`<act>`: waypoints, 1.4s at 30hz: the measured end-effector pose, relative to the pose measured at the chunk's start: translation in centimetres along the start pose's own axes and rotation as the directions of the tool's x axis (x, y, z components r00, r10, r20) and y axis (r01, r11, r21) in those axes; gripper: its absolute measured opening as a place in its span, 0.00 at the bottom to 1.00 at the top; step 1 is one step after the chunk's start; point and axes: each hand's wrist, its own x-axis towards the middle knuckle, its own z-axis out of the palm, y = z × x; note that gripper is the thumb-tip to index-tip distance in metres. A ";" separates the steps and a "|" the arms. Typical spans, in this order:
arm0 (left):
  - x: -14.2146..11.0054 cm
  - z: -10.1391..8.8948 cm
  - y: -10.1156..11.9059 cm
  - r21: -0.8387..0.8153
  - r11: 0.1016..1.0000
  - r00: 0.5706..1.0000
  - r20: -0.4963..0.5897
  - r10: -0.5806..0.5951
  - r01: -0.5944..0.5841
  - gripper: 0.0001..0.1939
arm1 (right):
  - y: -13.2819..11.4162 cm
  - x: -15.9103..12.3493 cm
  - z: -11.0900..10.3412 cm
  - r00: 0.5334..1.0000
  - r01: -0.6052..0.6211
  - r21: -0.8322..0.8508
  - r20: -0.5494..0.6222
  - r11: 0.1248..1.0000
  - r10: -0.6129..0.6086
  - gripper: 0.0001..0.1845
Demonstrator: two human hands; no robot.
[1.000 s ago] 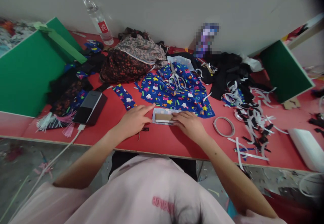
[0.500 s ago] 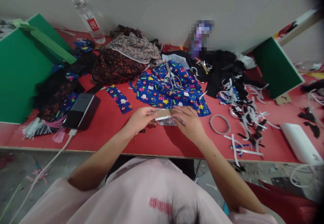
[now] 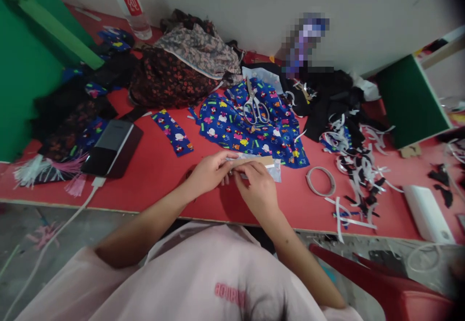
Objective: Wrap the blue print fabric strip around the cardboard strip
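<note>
Right hand (image 3: 258, 188) has shifted left along the tan strip (image 3: 268, 160)

Half a second ago it covered the strip's right end; now it sits up against the left hand (image 3: 209, 173), and that end shows with its white edge. The left hand is nearly closed, thumb and fingers pinching the strip's left end. The right hand's fingers are bent inward, their tips at the strip just beside the left fingertips; whether they grip it or merely touch it, I cannot tell. The strip lies over a pale sheet (image 3: 278, 172), near the front of the red table (image 3: 294, 205).

Just beyond spreads a blue printed cloth (image 3: 228, 129), with open-bladed or shut scissors (image 3: 251, 99), hard to tell which, on top. A narrow blue piece (image 3: 172, 134) lies to the left, and past it a dark device (image 3: 111, 146) with a white cable (image 3: 69, 234). To the right are a pale ring (image 3: 321, 194), scattered trimmings (image 3: 363, 180) and a white device (image 3: 428, 214). Farther back, floral fabric (image 3: 170, 76) is heaped near a clear bottle (image 3: 136, 21).
</note>
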 end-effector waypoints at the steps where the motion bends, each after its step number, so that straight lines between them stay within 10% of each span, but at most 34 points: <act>1: -0.1 0.0 0.0 -0.015 1.000 1.000 0.003 0.006 -0.006 0.16 | -0.2 0.0 -0.2 1.000 -0.001 -0.013 0.002 1.000 0.001 0.07; 16: -0.7 0.4 0.2 -0.211 0.978 0.996 0.084 0.024 -0.006 0.15 | -2.1 -0.7 -1.6 0.997 -0.062 -0.160 0.043 0.985 0.070 0.06; 42: -0.8 0.7 0.5 -0.316 0.949 0.995 0.089 0.033 -0.003 0.12 | -2.3 -0.6 -2.3 0.978 -0.201 0.047 0.058 0.978 0.198 0.04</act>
